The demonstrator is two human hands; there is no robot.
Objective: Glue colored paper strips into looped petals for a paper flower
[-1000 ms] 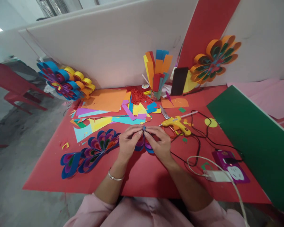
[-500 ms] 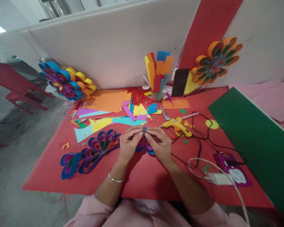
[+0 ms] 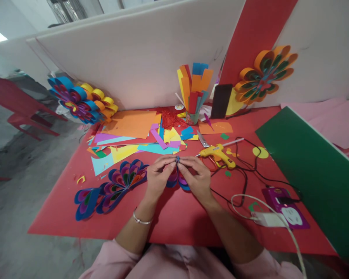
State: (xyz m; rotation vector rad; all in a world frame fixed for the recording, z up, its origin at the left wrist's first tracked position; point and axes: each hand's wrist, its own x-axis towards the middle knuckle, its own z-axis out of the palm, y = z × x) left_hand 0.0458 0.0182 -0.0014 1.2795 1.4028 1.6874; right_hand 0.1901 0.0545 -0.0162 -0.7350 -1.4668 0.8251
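My left hand (image 3: 159, 174) and my right hand (image 3: 196, 178) meet at mid-table, both closed in a pinch on the top of a blue and purple looped paper piece (image 3: 183, 183). Its loops hang below the fingers, partly hidden by them. To the left lie joined blue, purple and green paper loops (image 3: 123, 180), with a smaller looped piece (image 3: 87, 201) at their left end. A yellow glue gun (image 3: 219, 154) rests just beyond my right hand, beside a pair of scissors (image 3: 203, 140).
Paper scraps (image 3: 125, 152) and orange sheets (image 3: 130, 123) cover the back left. A cup of paper strips (image 3: 192, 116) and a dark phone (image 3: 222, 101) stand behind. Cables, a purple power box (image 3: 287, 209) and a green board (image 3: 305, 174) are at the right.
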